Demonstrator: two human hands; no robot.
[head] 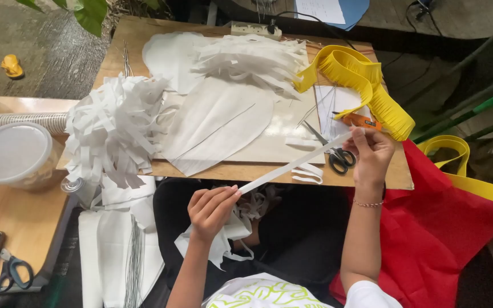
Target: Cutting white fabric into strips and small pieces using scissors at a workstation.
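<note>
I pinch the white strip (295, 162) at both ends, left hand (209, 211) low, right hand (372, 154) high; keeping it taut prevents twisting.

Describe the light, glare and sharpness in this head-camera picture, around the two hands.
Head view: soft, even daylight, no hard shadows. The left hand and right hand look sharp, as does the white strip stretched between them. The white paper piles are bright, with some detail washed out. Straight edges bow slightly near the picture's corners.
</note>
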